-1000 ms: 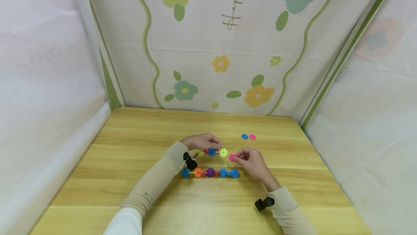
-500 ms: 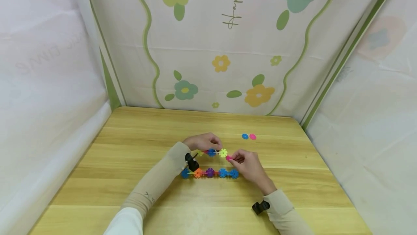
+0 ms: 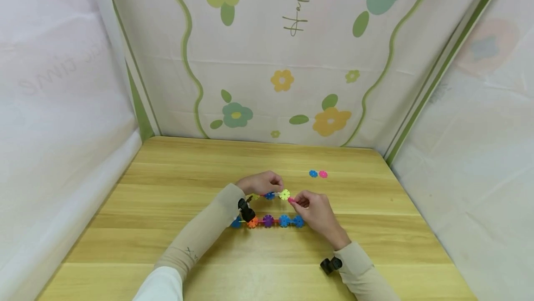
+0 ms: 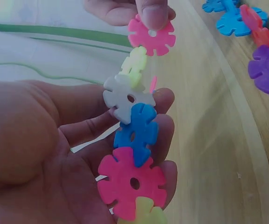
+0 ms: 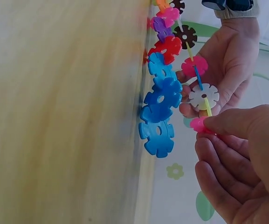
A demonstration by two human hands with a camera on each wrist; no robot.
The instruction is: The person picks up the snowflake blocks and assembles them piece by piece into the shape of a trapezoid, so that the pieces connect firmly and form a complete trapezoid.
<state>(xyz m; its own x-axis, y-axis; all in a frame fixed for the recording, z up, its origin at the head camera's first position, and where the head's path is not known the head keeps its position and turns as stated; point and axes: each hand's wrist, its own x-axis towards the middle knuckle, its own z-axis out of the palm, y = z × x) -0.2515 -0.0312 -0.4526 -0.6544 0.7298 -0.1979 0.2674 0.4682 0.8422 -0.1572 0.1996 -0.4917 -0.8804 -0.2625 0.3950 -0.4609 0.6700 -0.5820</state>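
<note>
My left hand (image 3: 260, 183) holds a chain of interlocking snowflake discs above the table, its thumb and fingers pinching the white disc (image 4: 118, 103). Below that, a blue disc (image 4: 146, 128) and a pink disc (image 4: 115, 179) lie across the palm side of the fingers. A yellow disc (image 3: 284, 194) stands at the chain's right end. Between thumb and fingertips, my right hand (image 3: 320, 215) pinches another pink disc (image 4: 163, 43) against the yellow one's edge. Whether the two slots interlock is hard to tell.
Nearer me, a second chain of discs (image 3: 284, 220) lies along the wooden table (image 3: 250, 264), with a purple disc (image 3: 268, 220) in it. Farther back are a loose blue disc (image 3: 313, 174) and a loose pink disc (image 3: 323, 174). Fabric walls enclose the table's back and sides.
The right hand has moved left, bringing its pink disc from a small gap up to the yellow disc. My left hand stays almost where it was with the chain.
</note>
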